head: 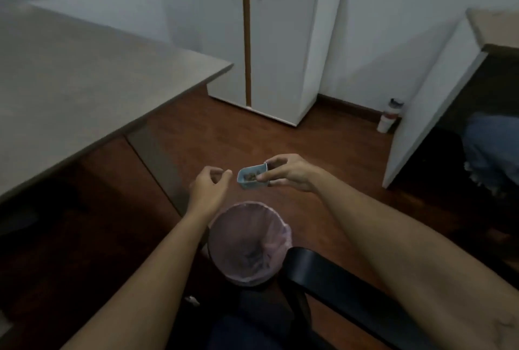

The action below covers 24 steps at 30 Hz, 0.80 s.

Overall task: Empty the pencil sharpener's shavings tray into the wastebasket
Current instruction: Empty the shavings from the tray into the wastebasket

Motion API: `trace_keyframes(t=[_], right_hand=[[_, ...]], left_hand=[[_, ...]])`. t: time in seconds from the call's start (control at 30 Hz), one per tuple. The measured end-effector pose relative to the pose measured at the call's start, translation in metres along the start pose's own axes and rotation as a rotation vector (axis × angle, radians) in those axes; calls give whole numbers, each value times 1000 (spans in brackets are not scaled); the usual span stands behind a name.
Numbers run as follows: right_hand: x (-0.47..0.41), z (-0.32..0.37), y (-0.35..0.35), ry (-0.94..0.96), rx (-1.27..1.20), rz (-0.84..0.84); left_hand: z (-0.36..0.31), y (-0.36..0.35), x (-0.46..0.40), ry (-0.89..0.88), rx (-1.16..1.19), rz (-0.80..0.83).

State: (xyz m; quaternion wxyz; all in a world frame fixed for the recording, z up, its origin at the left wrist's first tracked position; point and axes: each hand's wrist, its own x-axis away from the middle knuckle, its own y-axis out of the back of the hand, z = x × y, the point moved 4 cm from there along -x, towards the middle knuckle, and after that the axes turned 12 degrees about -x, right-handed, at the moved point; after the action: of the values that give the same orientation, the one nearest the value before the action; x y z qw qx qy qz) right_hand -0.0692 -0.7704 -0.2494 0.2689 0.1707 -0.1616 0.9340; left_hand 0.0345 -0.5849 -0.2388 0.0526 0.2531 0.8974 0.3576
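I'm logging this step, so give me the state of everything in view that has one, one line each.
Shavings tray: upright, shavings inside, not yet tipped.
Right hand: pinching the tray's end.
Left hand: empty, fingers curled, apart from the tray.
Wastebasket: open, lined with a pink bag, standing on the floor.
Cabinet: both doors shut.
Bottle: upright, capped, by the wall.

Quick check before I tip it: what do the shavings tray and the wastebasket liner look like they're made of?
Shavings tray: probably moulded plastic, pale blue, smooth, with thin even walls and rounded corners; held in the right hand. Wastebasket liner: thin plastic film, pinkish and translucent, wrinkled and folded over the rim. The bin beneath is hidden, so its material can't be told.
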Motion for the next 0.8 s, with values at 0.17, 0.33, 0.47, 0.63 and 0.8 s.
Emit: trace_keyframes(t=[0.17, 0.33, 0.47, 0.63, 0.8], right_hand=[[-52, -86, 33, -174, 68, -15], [-80, -155, 49, -307, 188, -15], [-97, -190, 57, -346, 240, -22], [-117, -216, 55, -344, 396, -77], [-142, -232, 48, -255, 748, -37]], left_hand=[[72, -74, -19, 145, -8, 119], [135, -116, -24, 257, -75, 163], [169, -127, -22, 381, -129, 58], [202, -147, -18, 533, -35, 43], [215, -165, -18, 561, -82, 102]])
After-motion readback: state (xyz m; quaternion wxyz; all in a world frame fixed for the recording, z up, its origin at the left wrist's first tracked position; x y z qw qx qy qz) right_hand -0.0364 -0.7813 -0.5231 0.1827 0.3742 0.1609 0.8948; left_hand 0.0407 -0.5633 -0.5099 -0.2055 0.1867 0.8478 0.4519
